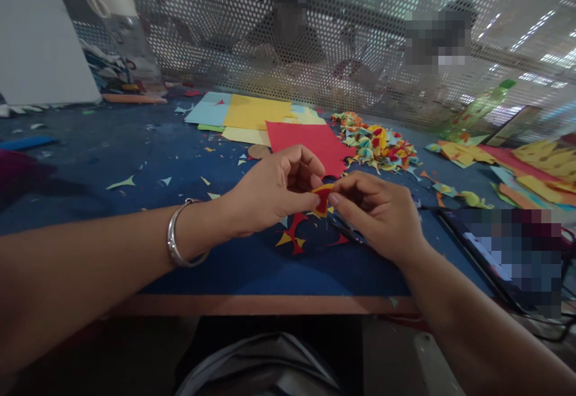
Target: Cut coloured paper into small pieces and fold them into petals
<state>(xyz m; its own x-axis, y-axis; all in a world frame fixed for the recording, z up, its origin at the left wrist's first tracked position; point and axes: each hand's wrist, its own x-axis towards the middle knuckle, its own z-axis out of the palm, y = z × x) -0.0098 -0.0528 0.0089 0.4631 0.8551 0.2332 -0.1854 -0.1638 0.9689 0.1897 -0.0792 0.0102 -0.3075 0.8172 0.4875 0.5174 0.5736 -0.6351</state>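
A small red piece of paper with a yellow edge (pixel 323 200) is pinched between my two hands above the table. My left hand (pixel 274 189), a silver bangle on its wrist, grips the piece's left side with thumb and fingers. On the right side, my right hand (pixel 380 210) holds it between thumb and fingertip. Red and yellow paper scraps (pixel 296 232) lie on the table just below. Dark scissors (pixel 353 232) rest partly hidden under my right hand. Behind my hands lies a red paper sheet (pixel 306 143) with a cut edge at its right.
Folded colourful paper pieces (pixel 382 147) form a heap at the back right. Yellow and blue sheets (pixel 258 111) lie behind. A tablet-like device (pixel 477 252) sits at the right, a clear bottle (pixel 130 42) at the back left. A perforated metal screen (pixel 216 30) borders the table's far side.
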